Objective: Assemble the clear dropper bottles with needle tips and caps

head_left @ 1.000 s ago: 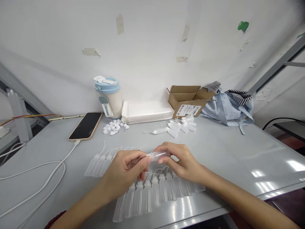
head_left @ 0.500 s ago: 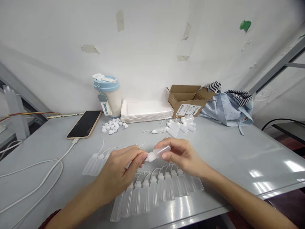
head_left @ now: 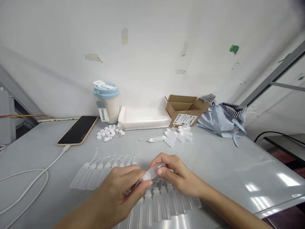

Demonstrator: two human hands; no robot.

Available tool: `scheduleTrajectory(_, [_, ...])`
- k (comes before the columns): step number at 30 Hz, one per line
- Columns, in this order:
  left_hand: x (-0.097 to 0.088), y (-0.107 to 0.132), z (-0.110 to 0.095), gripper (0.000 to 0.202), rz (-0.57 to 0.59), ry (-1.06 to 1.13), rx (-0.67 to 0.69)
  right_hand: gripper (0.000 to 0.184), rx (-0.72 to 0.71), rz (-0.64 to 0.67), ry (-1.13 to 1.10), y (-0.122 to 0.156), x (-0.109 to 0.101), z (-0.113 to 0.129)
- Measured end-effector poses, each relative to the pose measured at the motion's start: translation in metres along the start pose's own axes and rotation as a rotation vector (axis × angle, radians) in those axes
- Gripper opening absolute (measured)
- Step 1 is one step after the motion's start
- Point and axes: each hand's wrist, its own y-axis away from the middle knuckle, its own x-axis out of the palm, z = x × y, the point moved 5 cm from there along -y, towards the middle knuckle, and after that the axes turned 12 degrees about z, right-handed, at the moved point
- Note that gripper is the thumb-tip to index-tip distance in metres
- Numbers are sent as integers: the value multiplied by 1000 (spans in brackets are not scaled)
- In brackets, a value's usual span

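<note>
A small translucent squeeze bottle (head_left: 156,169) is held between my two hands above the table. My left hand (head_left: 126,187) pinches its white cap end, with thumb and fingers closed there. Around the bottle's clear body, my right hand (head_left: 175,173) curls its fingers and thumb. Beneath my hands lies a row of similar bottles (head_left: 157,206) with white necks and thin strap tails, partly covered by the left hand. Another row of bottles (head_left: 82,176) lies to the left, straps pointing away from me, its right end hidden behind the left hand.
Farther back are white caps (head_left: 108,132), loose needle-tipped bottles (head_left: 172,135), a stack of white trays (head_left: 145,117) and an open cardboard box (head_left: 184,116). A lidded cup (head_left: 108,105) and a phone (head_left: 78,130) with a cable stand left; a blue cloth bag (head_left: 219,121) sits right.
The camera view has tilted up, so the table things sit lower. Both hands still hold the bottle; my left thumb and fingers now cover more of its cap end.
</note>
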Motion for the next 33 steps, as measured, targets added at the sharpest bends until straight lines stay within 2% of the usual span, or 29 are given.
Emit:
scheduleTrajectory(2, [1, -1, 2, 31, -34, -99, 30, 30, 51, 46, -57, -3, 0, -8])
scheduleTrajectory(4, [-4, -2, 10, 24, -74, -127, -1, 32, 72, 33, -108, -7, -5, -17])
scheduleTrajectory(6, [-17, -1, 26, 22, -158, -106, -122, 30, 62, -115, -77, -9, -22, -26])
scheduleTrajectory(9, [-45, 7, 55, 32, -327, -98, -385, 29, 88, -477, 202, -5, -60, -40])
scheduleTrajectory(11, [-61, 13, 69, 32, -392, -144, -465, 27, 124, -573, 388, -4, -78, -51])
scheduleTrajectory(14, [-80, 21, 85, 28, -458, -227, -523, 22, 146, -559, 573, -7, -92, -65])
scheduleTrajectory(18, [-90, 28, 103, 27, -446, -313, -626, 21, 20, -534, 663, -9, -88, -60])
scheduleTrajectory(21, [-88, 28, 114, 32, -354, -389, -629, 14, -84, -498, 651, -9, -74, -42])
scheduleTrajectory(25, [-80, 25, 127, 36, -258, -420, -589, 10, -158, -378, 627, -10, -55, -25])
scheduleTrajectory(29, [-73, 18, 133, 36, -190, -382, -529, 11, -171, -317, 593, -11, -48, -25])
scheduleTrajectory(33, [-69, 14, 139, 36, -138, -314, -554, 11, -129, -275, 577, -12, -45, -29])
